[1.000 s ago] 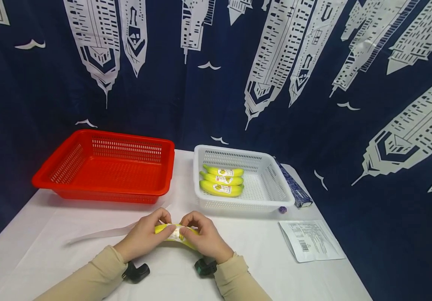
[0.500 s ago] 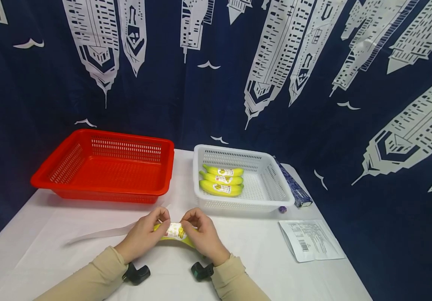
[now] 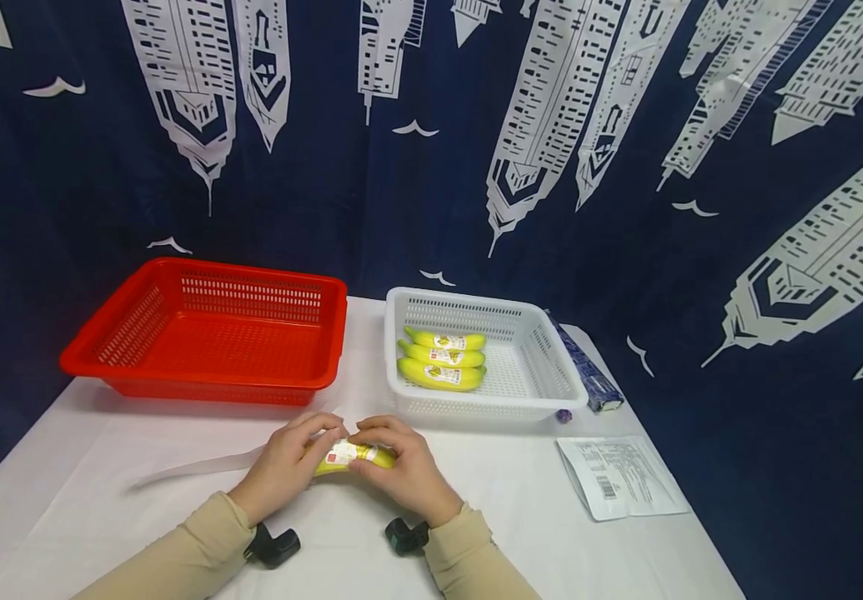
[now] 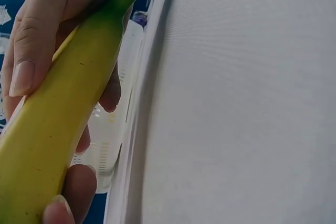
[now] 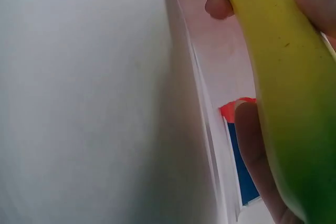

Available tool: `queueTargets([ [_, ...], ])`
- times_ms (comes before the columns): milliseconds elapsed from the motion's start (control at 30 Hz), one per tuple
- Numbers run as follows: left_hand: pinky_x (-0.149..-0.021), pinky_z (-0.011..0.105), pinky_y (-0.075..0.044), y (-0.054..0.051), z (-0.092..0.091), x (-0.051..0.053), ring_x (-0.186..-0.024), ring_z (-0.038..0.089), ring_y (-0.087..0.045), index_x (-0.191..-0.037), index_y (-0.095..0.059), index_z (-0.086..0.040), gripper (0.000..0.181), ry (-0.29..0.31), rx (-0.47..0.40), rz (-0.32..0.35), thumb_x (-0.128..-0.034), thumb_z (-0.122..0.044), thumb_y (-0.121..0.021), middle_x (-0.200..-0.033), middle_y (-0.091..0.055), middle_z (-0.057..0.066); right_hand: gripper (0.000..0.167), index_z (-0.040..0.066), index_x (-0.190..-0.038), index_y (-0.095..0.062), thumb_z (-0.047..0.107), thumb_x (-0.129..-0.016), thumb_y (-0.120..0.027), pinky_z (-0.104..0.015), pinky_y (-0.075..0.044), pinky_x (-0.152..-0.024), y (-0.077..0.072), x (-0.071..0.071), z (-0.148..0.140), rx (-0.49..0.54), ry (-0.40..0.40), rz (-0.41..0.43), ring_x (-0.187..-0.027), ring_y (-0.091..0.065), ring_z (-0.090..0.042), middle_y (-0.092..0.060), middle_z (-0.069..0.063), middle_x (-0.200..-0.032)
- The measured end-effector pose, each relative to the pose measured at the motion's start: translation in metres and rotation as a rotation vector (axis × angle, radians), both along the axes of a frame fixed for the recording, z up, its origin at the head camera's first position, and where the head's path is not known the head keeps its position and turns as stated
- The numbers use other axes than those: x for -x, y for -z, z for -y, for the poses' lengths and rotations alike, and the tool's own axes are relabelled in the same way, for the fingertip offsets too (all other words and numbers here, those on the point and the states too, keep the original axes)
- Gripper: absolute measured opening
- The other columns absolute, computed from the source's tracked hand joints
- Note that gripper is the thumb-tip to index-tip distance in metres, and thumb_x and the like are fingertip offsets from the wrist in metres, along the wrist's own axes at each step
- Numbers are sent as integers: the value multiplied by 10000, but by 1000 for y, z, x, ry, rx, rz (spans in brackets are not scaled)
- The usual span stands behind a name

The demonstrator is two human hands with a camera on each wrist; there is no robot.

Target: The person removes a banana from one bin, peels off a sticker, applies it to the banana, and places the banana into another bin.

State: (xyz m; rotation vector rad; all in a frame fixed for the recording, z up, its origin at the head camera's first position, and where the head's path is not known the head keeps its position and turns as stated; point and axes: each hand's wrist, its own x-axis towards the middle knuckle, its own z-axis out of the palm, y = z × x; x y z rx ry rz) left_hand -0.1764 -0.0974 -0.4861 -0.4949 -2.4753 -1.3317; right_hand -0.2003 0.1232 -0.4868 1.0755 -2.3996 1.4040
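Note:
Between my two hands is a yellow banana with a white printed label round its middle. My left hand grips its left part, and my right hand grips the right part, fingers over the top and thumb on the near side. In the left wrist view the banana shows a green tip, with fingers on both sides. The right wrist view has the unlabelled underside of the banana, greenish at the lower end. Beside my left hand lies a pale paper strip, partly hidden by that hand.
A red basket stands at the back left. To its right, a white basket holds three labelled bananas. Right of that lie a dark blue box, a small purple ball-like thing and a white printed packet.
My fingers have shifted from pinching near the label's ends to lying over the banana's top. The banana has turned slightly in my hands, and a red mark on the label now shows.

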Motion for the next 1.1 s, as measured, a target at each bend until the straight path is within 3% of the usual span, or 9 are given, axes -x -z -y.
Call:
queueTargets([
  [67, -933, 374, -521, 1, 1, 1, -1103, 126, -652, -1053, -726, -356, 78, 9, 7, -15, -978, -339, -717, -1166, -686, -122, 271, 217, -1144, -779, 274, -885, -833, -328, -520, -1005, -1, 1, -1, -18, 27, 10, -1185, -634, -180, -694, -90, -1245],
  [200, -927, 348, -516, 2, 2, 1, -1129, 148, -653, -1115, -750, -333, 269, 48, 30, -40, -863, -346, -845, -1231, -699, -33, 315, 183, -1158, -787, 310, -875, -840, -320, -528, -998, -4, 2, -5, -18, 61, 37, -1190, -637, -178, -701, -95, -1248],
  [333, -893, 317, -522, -1, 3, 0, -1134, 165, -664, -1186, -766, -255, 375, 67, 37, -83, -831, -307, -876, -1242, -705, -38, 335, 124, -1164, -787, 273, -870, -844, -309, -512, -1038, -7, 3, -8, 8, 68, 79, -1218, -639, -188, -706, -100, -1259],
  [600, -891, 155, -486, -1, 3, 3, -1059, 119, -678, -1103, -791, -218, 334, 6, -45, -155, -790, -201, -907, -1113, -718, -118, 331, 44, -1186, -767, 217, -906, -809, -284, -536, -1005, -9, 4, -11, 39, 82, 129, -1226, -655, -220, -724, -85, -1260],
  [733, -930, 89, -449, 1, 4, 5, -1087, 150, -675, -1118, -782, -188, 324, 26, -85, -156, -815, -121, -876, -1144, -718, -74, 333, 19, -1171, -766, 208, -901, -811, -283, -544, -988, -10, 4, -12, 39, 107, 117, -1200, -675, -228, -740, -91, -1234],
  [867, -947, 98, -449, 0, 4, 6, -1121, 154, -662, -1144, -772, -198, 340, 50, -102, -143, -830, -100, -857, -1186, -707, -66, 331, 13, -1164, -767, 201, -897, -815, -284, -552, -974, -12, 3, -13, 34, 112, 98, -1187, -682, -230, -741, -120, -1222],
  [1100, -817, 159, -494, 3, 2, 4, -969, 82, -655, -1057, -779, -257, 270, 11, -110, -106, -829, -147, -871, -1059, -713, -137, 361, 40, -1171, -766, 193, -857, -857, -275, -571, -924, -10, 3, -13, -58, 98, -22, -1108, -695, -178, -750, -64, -1174],
])
